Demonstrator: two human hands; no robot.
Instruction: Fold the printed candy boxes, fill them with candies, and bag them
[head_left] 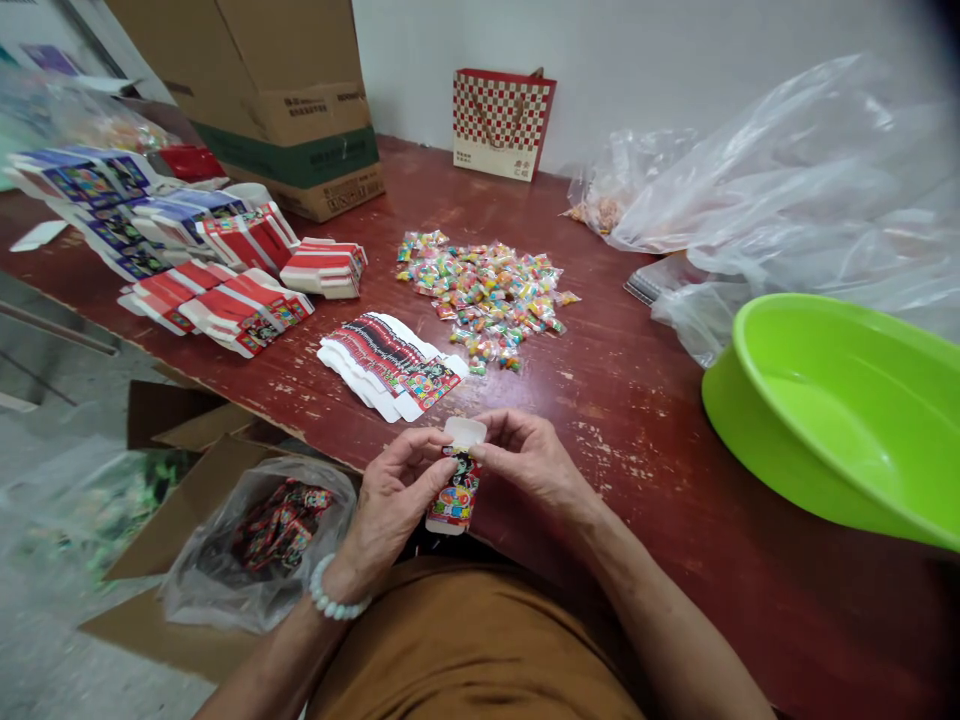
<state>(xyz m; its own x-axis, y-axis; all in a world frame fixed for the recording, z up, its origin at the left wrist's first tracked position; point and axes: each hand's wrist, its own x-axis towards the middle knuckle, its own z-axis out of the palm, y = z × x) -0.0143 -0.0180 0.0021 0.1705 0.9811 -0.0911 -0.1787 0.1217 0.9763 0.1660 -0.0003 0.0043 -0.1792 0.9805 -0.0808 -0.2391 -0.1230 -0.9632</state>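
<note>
Between my two hands is a small printed candy box [454, 500], upright, its white top flap raised. My left hand [397, 485] grips its left side, thumb across the printed front. At the top right edge, my right hand [525, 450] pinches the box beside the flap. Whether anything is inside the box is hidden. Just beyond my hands lies a fanned row of flat, unfolded boxes [390, 365]. Behind that row is a heap of small wrapped candies [499, 290] in many colours.
Bundled red cartons [247, 310] and blue cartons [112, 190] stand at left, before a large cardboard box [285, 120]. Below the table edge, an open carton lined with a plastic bag [187, 570] holds printed packs. A green basin [780, 430] and clear plastic bags [787, 190] occupy the right.
</note>
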